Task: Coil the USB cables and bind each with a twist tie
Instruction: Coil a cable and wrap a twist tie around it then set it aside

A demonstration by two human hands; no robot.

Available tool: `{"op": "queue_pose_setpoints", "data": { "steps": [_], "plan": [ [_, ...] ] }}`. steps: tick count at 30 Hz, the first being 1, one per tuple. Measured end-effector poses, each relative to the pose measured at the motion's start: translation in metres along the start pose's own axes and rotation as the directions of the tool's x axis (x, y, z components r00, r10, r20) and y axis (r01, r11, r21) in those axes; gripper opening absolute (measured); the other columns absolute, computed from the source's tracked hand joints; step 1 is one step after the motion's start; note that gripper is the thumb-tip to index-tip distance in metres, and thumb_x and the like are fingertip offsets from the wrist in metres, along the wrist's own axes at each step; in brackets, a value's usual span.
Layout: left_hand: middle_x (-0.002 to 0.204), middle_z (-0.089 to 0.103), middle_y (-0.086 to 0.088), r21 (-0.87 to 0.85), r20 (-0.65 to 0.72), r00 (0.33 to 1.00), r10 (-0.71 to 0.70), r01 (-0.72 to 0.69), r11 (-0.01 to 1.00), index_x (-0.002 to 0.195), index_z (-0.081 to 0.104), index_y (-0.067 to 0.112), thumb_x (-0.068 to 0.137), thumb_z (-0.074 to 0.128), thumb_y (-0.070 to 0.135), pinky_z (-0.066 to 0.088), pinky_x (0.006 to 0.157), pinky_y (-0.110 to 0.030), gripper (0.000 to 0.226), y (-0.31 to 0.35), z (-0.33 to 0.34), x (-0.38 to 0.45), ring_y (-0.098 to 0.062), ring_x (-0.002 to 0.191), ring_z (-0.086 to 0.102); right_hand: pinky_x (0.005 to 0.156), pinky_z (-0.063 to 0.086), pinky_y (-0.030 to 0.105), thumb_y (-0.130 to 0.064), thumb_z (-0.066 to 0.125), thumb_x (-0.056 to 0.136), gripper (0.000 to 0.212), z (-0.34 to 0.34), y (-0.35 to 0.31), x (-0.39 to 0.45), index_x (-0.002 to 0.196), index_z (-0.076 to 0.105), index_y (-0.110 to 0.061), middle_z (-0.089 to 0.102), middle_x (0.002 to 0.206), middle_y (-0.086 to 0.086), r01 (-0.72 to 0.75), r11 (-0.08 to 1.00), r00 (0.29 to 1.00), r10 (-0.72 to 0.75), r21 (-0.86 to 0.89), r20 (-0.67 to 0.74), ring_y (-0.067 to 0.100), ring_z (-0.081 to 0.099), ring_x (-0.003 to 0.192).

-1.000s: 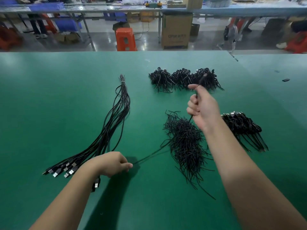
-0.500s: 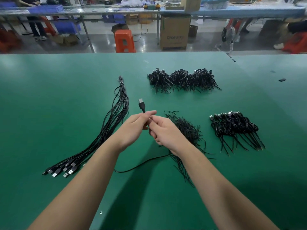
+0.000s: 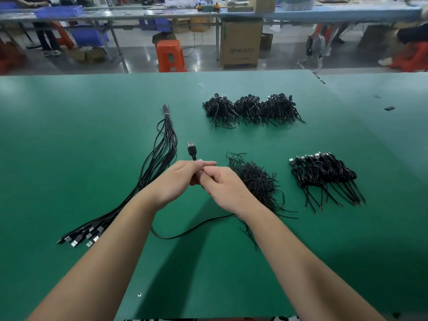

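1. I see the left hand [image 3: 178, 179] in the middle of the frame. Its fingers are curled round one black USB cable [image 3: 193, 230] and pinch it just under the plug [image 3: 191, 149]. The plug sticks straight up above the fingers.

2. The right hand [image 3: 225, 188] touches the left one. Its fingers are bent in and pinch the same cable just below the left hand's grip.

3. From the hands the cable drops down, runs under the right wrist and makes a loose curve on the green table [image 3: 69, 140], low in the middle of the frame. No loops are made yet, as far as I can tell.

4. I think this is the very start of coiling this one cable. The plug end is held, and the long tail lies free.

5. Next, I think the right hand must slide along the tail and fold it back to the left hand in even loops. The left hand must hold each loop tight so none slips.

6. Just right of the hands is a messy heap of twist ties [image 3: 257, 181]. One tie is needed once the coil is done.

7. At the right of the frame is a row of finished coils [image 3: 324, 174], plugs pointing up.

8. Higher, above the middle, sit three more dark bunches [image 3: 252, 108]. I cannot tell if they are cables or ties.

9. At the left lies the long bundle of straight cables [image 3: 148, 177] waiting their turn, plugs at the lower left.
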State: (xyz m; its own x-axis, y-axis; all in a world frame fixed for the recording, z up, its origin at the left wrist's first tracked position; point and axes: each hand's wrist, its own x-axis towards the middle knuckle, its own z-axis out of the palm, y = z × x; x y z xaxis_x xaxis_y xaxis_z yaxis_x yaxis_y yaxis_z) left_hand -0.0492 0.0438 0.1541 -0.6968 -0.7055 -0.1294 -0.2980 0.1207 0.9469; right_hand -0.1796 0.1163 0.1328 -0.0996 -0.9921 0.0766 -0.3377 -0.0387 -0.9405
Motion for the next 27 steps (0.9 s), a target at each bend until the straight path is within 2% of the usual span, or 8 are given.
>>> {"op": "queue_pose_setpoints", "data": {
  "steps": [4, 8, 12, 16, 19, 23, 25, 27],
  "plan": [
    [0.071, 0.07, 0.015, 0.004, -0.064, 0.997, 0.042, -0.042, 0.999, 0.114, 0.07, 0.011, 0.107, 0.028, 0.018, 0.042, 0.061, -0.01, 0.043, -0.003, -0.003, 0.002, 0.003, 0.058, 0.054, 0.047, 0.024, 0.022, -0.018, 0.044, 0.106, 0.043, 0.004, 0.005, 0.0, 0.064, 0.049, -0.018, 0.039, 0.058, -0.004, -0.105, 0.968, 0.991, 0.083, 0.23, 0.102, 0.008, 0.028, 0.045],
    [0.107, 0.076, -0.005, -0.083, -0.101, 0.992, 0.076, -0.085, 0.993, 0.115, 0.068, 0.008, 0.106, 0.026, 0.025, 0.047, 0.095, -0.031, 0.046, -0.004, -0.009, 0.005, -0.014, 0.104, 0.07, 0.044, 0.02, 0.019, -0.023, 0.041, 0.108, 0.037, 0.009, 0.013, 0.002, 0.075, 0.054, -0.012, 0.039, 0.057, -0.004, -0.226, 0.822, 0.966, 0.12, 0.523, 0.229, 0.008, 0.025, 0.046],
    [0.11, 0.073, -0.019, -0.398, -0.224, 0.97, 0.092, -0.177, 0.9, 0.113, 0.065, -0.001, 0.104, 0.022, 0.028, 0.044, 0.105, -0.041, 0.053, 0.007, -0.016, 0.013, -0.032, 0.111, 0.067, 0.046, 0.024, 0.021, -0.026, 0.045, 0.103, 0.034, 0.018, 0.021, 0.002, 0.071, 0.053, -0.016, 0.037, 0.059, -0.003, -0.272, 0.654, 0.952, 0.078, 0.706, 0.294, 0.01, 0.027, 0.048],
    [0.1, 0.074, -0.021, -0.708, -0.297, 0.95, 0.093, -0.284, 0.646, 0.099, 0.071, -0.002, 0.105, 0.021, 0.025, 0.057, 0.089, -0.041, 0.057, 0.024, -0.02, 0.016, -0.036, 0.102, 0.07, 0.049, 0.026, 0.022, -0.029, 0.045, 0.102, 0.032, 0.022, 0.025, 0.007, 0.073, 0.05, -0.017, 0.036, 0.062, -0.002, -0.273, 0.579, 0.952, 0.049, 0.769, 0.301, 0.011, 0.026, 0.051],
    [0.07, 0.071, -0.004, -0.758, -0.278, 0.952, 0.13, -0.3, 0.578, 0.078, 0.079, 0.011, 0.103, 0.025, 0.027, 0.056, 0.058, -0.024, 0.062, 0.031, -0.031, 0.009, -0.019, 0.067, 0.071, 0.049, 0.026, 0.023, -0.028, 0.044, 0.103, 0.032, 0.017, 0.031, 0.008, 0.074, 0.05, -0.017, 0.034, 0.063, -0.002, -0.297, 0.508, 0.943, 0.026, 0.808, 0.331, 0.012, 0.025, 0.052],
    [0.06, 0.069, -0.012, -0.641, 0.085, 0.976, 0.2, -0.1, 0.761, 0.075, 0.075, 0.008, 0.094, 0.033, 0.03, 0.024, 0.032, -0.011, 0.051, 0.026, -0.041, -0.003, -0.013, 0.024, 0.042, 0.048, 0.026, 0.022, -0.027, 0.045, 0.101, 0.031, 0.006, 0.037, 0.008, 0.073, 0.052, -0.017, 0.033, 0.061, -0.004, -0.316, 0.443, 0.938, 0.012, 0.839, 0.347, 0.011, 0.027, 0.051],
    [0.072, 0.071, -0.025, -0.396, 0.257, 0.962, 0.097, 0.013, 0.918, 0.08, 0.073, 0.003, 0.096, 0.035, 0.032, 0.022, 0.032, -0.012, 0.05, 0.014, -0.041, -0.007, -0.015, 0.023, 0.04, 0.048, 0.022, 0.022, -0.03, 0.047, 0.098, 0.03, -0.001, 0.038, 0.01, 0.071, 0.052, -0.019, 0.032, 0.061, -0.006, -0.317, 0.462, 0.941, 0.041, 0.828, 0.337, 0.009, 0.025, 0.05],
    [0.084, 0.071, -0.029, -0.119, 0.352, 0.933, -0.074, 0.123, 0.985, 0.088, 0.071, 0.0, 0.098, 0.037, 0.035, 0.033, 0.032, -0.017, 0.049, 0.001, -0.039, -0.013, -0.022, 0.033, 0.052, 0.048, 0.018, 0.023, -0.03, 0.046, 0.098, 0.03, -0.009, 0.04, 0.01, 0.07, 0.052, -0.018, 0.031, 0.061, -0.006, -0.319, 0.473, 0.943, 0.072, 0.821, 0.324, 0.009, 0.023, 0.05]
  ]
}}
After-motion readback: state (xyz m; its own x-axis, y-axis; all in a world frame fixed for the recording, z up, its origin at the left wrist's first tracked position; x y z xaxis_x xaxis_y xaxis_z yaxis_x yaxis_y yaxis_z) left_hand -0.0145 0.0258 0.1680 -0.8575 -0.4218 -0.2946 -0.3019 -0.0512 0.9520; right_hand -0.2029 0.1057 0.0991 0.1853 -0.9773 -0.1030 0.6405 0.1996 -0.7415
